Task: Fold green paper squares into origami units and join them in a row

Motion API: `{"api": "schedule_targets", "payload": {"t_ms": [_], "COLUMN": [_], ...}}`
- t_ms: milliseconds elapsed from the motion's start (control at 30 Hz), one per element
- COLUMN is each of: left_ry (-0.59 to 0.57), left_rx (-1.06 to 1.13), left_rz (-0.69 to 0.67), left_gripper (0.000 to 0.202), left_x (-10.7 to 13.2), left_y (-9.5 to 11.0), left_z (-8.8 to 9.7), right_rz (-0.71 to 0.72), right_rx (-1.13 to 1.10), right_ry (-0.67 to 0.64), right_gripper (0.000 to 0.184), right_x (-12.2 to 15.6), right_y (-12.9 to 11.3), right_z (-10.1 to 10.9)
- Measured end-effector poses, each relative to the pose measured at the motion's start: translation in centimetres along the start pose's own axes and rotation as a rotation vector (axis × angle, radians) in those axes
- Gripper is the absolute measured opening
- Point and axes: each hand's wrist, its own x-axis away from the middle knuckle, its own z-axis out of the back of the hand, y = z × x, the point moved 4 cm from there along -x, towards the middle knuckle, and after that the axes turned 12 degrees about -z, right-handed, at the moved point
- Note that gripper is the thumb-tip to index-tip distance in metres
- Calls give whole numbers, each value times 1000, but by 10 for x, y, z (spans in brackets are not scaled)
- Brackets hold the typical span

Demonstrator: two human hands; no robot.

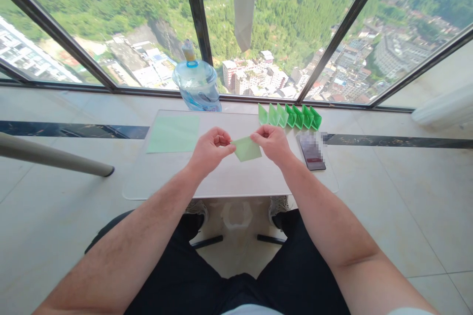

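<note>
Between my hands, a small piece of folded light green paper [248,149] is held above the white table [221,177]. My left hand [214,146] pinches its left corner between thumb and fingers. At the upper right corner, my right hand [271,140] grips the same paper. A flat sheet of pale green paper [173,134] lies on the table to the left. Behind my right hand, along the far right edge, stands a row of several folded green paper pieces [290,116], running from pale to bright green.
A phone [312,151] lies at the table's right side. On the floor beyond the far edge stands a large clear water bottle [197,83], close to the window frame [155,92]. A grey pole [55,154] slants in from the left. My legs are under the near edge.
</note>
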Motion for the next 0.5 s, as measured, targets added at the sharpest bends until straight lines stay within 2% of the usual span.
{"api": "schedule_targets", "payload": {"t_ms": [167,500], "left_ry": [-23,50], "left_rx": [-97,-48], "left_rz": [-47,-23], "left_gripper": [17,24], "left_x": [-1,-1], "left_y": [2,0], "left_z": [1,4], "right_rz": [59,128], "right_rx": [35,85], "right_ry": [23,20], "right_gripper": [18,17], "right_x": [3,7], "right_y": [-4,-8], "right_z": [0,-4]}}
